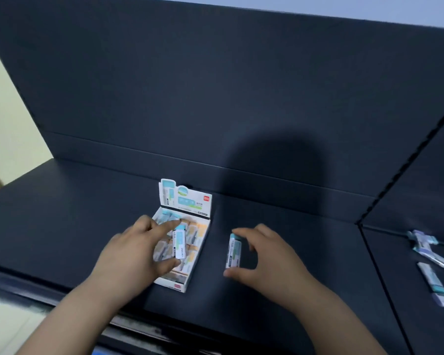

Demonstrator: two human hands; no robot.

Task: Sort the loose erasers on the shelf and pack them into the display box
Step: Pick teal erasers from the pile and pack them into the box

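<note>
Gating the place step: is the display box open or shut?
Open. The display box has its lid flap upright at the back, packed erasers show inside, and the left hand holds another eraser over it.

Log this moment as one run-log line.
phase: packing | left grip: pinches eraser over display box | right grip: holds second eraser right of box | loose erasers: far right

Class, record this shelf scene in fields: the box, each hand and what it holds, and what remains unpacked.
display box: open on the dark shelf, partly filled with erasers
left hand: pinches the first eraser end to end, over the box
right hand: fingers curled round the second eraser, right of the box
loose erasers: scattered at far right, apart from the box
</note>
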